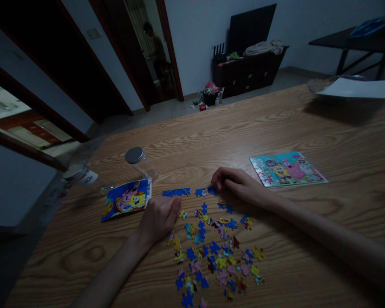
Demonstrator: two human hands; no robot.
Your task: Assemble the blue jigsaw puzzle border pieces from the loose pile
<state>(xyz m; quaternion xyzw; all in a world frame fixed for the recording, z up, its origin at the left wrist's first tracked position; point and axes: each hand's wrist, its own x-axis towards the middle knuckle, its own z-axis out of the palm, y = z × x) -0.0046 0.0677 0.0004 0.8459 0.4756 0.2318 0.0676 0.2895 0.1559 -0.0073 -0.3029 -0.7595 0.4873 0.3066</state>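
Clearly the head view shows a jigsaw at an early stage on the wooden table (308,128). Only two short runs are joined: a blue strip (176,192) and, just to its right, a shorter blue run (202,192), the two lying in line but apart. The right hand (240,184) rests with its fingertips drawn together on the right end of that shorter run; whether they pinch a piece or only press it flat I cannot tell. The left hand (158,218) lies on the table with its fingers curled into the palm, close beside the nearest loose pieces (214,256), and nothing shows between them. Those pieces, blue, pink and yellow, lie scattered between the forearms and make up by far the greater share, so most of the joining looks undone. A cartoon picture card (126,199) lies to the left, two clear jars (141,161) beyond it. A finished puzzle (287,169) sits well apart on the right.
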